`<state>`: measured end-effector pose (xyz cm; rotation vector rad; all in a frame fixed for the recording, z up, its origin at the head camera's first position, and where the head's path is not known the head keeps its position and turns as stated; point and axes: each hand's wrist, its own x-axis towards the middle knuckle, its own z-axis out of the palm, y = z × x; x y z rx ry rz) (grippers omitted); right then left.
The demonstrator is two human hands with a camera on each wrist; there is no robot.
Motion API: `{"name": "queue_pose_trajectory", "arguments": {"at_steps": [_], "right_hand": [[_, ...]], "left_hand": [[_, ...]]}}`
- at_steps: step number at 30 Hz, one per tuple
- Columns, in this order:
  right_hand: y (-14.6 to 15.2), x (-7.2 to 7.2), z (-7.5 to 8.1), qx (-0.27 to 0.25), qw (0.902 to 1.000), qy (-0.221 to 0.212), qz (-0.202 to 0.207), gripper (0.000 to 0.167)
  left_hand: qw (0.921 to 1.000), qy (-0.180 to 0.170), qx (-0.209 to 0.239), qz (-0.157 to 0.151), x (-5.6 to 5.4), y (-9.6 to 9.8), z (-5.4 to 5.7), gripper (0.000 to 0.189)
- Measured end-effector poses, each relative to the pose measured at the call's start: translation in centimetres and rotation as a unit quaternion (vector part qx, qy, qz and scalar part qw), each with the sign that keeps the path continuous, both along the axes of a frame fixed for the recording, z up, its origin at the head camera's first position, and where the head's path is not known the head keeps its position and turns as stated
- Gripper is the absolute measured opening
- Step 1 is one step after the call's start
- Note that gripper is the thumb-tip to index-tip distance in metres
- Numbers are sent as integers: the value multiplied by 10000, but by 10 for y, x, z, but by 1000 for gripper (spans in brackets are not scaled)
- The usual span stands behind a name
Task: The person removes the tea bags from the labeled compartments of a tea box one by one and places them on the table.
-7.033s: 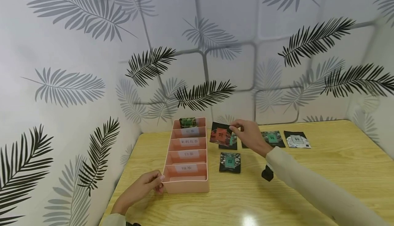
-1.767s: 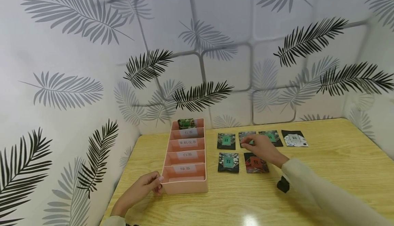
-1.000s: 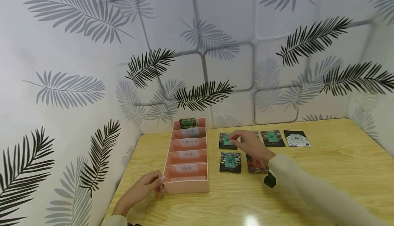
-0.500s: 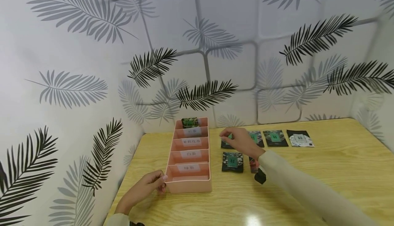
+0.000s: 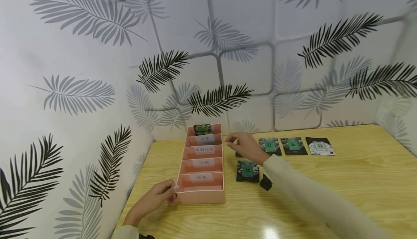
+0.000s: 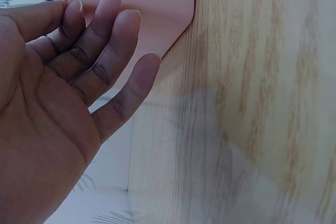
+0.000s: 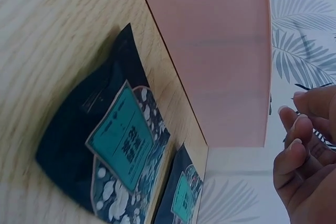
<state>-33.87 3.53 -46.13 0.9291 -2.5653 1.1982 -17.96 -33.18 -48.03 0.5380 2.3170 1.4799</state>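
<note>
A pink divided box (image 5: 202, 197) with paper labels on its partitions stands left of the middle of the table; a green-and-black sachet (image 5: 202, 129) sits in its farthest compartment. My left hand (image 5: 158, 196) holds the box's near left corner, thumb on the rim and fingers against the outer wall. Beside the box's right wall hovers my right hand (image 5: 247, 146), fingers loosely curled, with nothing visible in them. Beneath it a dark sachet (image 5: 239, 155) is mostly covered. A dark sachet with a teal label (image 5: 248, 171) lies closer to me.
Along the back of the table lie two more teal-labelled sachets (image 5: 270, 146) (image 5: 294, 145) and a black-and-white sachet (image 5: 320, 146). A papered wall (image 5: 241, 101) rises behind them. My right forearm (image 5: 312, 184) crosses above the table and hides the red-labelled sachet.
Seven seconds ago my right hand held the red-labelled sachet; by 1.8 seconds ago it lay on the table. Since then, the right hand has moved left towards the box. The left hand kept its hold.
</note>
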Motion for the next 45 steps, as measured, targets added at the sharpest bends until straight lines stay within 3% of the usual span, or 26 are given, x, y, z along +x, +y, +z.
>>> {"name": "queue_pose_trajectory", "arguments": {"at_steps": [12, 24, 34, 45], "right_hand": [[-25, -8, 0, 220, 9994, -229, 96, 20], [-45, -16, 0, 680, 9975, -86, 160, 25], [-52, -20, -2, 831, 9964, -52, 185, 14], [-56, -21, -2, 967, 9952, 19, 135, 17]], "left_hand": [[10000, -13, 76, -23, 1, -1, 0, 35], [9999, 1, 95, -38, 1, -2, 1, 34], [9999, -36, 86, -57, 1, 0, 3, 34], [10000, 4, 49, -2, 2, -2, 2, 34]]}}
